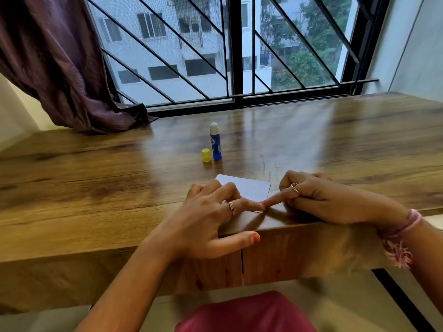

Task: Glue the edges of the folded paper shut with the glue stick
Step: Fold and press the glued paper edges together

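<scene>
We see one folded white paper (249, 189) lying flat near the table's (96, 188) front edge. Our left hand (211, 216) spreads wide over its left part, fingers pressing down; our right hand (311, 200) curls loosely, its index finger pressing the paper's near edge. Neither grips anything. Beyond stand one uncapped glue stick (215, 142) and one yellow cap (206, 155), just beside it.

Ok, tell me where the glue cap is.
The yellow cap stands on the table, just left of the uncapped glue stick, beyond the paper.
</scene>
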`<state>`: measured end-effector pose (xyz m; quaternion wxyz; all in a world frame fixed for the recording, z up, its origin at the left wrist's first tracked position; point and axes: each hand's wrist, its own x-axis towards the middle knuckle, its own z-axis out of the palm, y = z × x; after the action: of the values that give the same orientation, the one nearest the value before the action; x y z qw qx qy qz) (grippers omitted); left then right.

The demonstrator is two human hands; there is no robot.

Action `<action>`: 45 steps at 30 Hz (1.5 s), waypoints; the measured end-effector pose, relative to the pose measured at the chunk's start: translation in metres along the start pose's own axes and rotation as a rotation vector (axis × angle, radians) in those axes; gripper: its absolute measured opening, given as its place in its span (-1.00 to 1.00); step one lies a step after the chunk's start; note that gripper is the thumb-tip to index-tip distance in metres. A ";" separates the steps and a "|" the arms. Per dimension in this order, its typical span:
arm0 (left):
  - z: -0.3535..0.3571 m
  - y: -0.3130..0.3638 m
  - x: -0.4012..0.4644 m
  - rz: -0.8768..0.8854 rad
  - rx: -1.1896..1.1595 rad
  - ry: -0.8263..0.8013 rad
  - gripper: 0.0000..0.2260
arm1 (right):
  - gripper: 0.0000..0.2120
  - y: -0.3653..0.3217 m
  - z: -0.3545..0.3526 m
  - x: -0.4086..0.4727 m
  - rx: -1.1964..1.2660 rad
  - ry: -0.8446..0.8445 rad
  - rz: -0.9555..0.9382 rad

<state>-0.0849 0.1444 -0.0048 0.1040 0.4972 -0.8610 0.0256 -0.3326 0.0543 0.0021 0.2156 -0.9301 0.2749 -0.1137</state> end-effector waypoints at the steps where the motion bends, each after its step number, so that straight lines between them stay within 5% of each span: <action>1: 0.000 0.000 0.000 0.001 0.005 -0.007 -0.53 | -0.58 -0.001 -0.001 0.001 0.024 -0.011 0.000; 8: -0.001 -0.001 0.001 -0.013 -0.072 -0.046 -0.52 | -0.56 -0.005 -0.002 0.003 0.081 -0.037 0.044; 31: 0.000 -0.003 0.002 -0.055 -0.183 -0.104 -0.51 | -0.57 0.012 -0.002 0.018 -0.099 0.241 0.208; 45: -0.004 -0.006 -0.002 -0.080 -0.340 -0.077 -0.53 | -0.53 0.013 -0.005 0.015 -0.082 0.168 0.205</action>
<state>-0.0782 0.1433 -0.0019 0.1544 0.5068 -0.8359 -0.1437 -0.3277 0.0343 0.0014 0.1642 -0.8923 0.3900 -0.1570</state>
